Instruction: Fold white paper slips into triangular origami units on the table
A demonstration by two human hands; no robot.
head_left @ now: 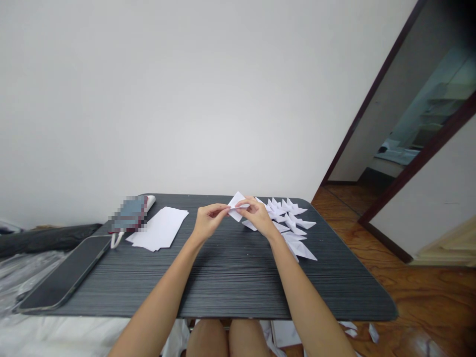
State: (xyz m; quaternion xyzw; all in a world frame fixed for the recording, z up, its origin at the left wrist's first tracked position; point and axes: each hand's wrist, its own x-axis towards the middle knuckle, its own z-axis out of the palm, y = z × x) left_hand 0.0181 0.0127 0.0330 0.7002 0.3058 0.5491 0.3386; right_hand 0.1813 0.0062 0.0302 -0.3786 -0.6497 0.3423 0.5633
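Above the dark table [223,277], my left hand [208,220] and my right hand [256,214] pinch a small white piece of paper [236,206] between their fingertips, holding it folded just over the tabletop. Both hands are closed on it. To the right of my right hand lie several folded white paper triangles [293,223], spread across the table's far right part. A stack of flat white paper slips [159,228] lies to the left of my left hand.
A black phone [65,272] lies face up at the table's left edge, with a blurred object [130,214] beyond it. Paper scraps [357,331] lie on the wooden floor [427,297] at right. A white wall stands behind the table; a doorway [409,139] opens at right.
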